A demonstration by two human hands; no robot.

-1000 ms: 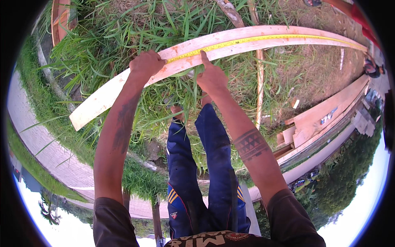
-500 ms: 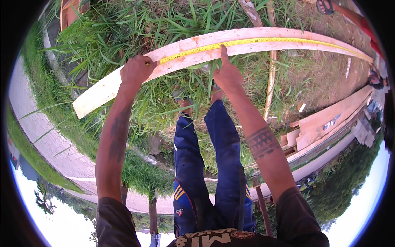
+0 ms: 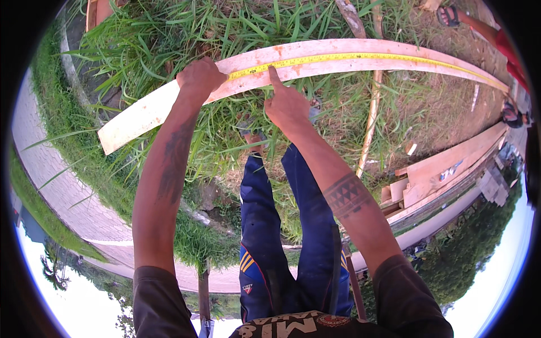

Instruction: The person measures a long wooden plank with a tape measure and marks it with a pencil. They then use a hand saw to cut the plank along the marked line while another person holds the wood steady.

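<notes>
A long pale wooden plank [image 3: 141, 115] lies across tall grass in front of me. A yellow tape measure [image 3: 360, 56] runs along its top toward the right. My left hand [image 3: 200, 78] presses down on the plank at the tape's near end, fingers curled over it. My right hand [image 3: 287, 104] rests at the plank's near edge with the forefinger stretched up onto the wood, touching just below the tape. My legs in blue trousers [image 3: 284, 225] stand below the plank.
Thick grass [image 3: 169, 34] surrounds the plank. A thin stick [image 3: 369, 129] stands in the ground right of my hands. Stacked boards [image 3: 445, 172] lie at the right. Another person's sandalled foot [image 3: 451, 14] and red-clad leg show at the top right. A paved path [image 3: 56, 186] curves at the left.
The view has shifted, so the plank and both hands sit lower in the picture. My right forefinger has slid left along the plank, toward the left hand; the left hand stays pressed on the tape's end.
</notes>
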